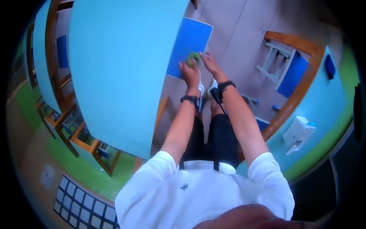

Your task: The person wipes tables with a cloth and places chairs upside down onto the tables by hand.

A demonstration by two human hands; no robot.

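A green ring-shaped roll (193, 60) is held up over a blue stool top (187, 45) with a pale edge. My left hand (190, 73) grips the roll from below, its fingers against the near side. Just to the right, my right hand (210, 63) is beside the roll with thumb and finger apart; the motion blurs it slightly. Whether it touches the roll or a strip from it is too small to tell.
A large light-blue tabletop (122, 72) lies left of my hands. To the right are a wooden-edged table (324, 103), a blue stool (292, 74) partly under it and a white box (299, 133). My white shoes are below my hands.
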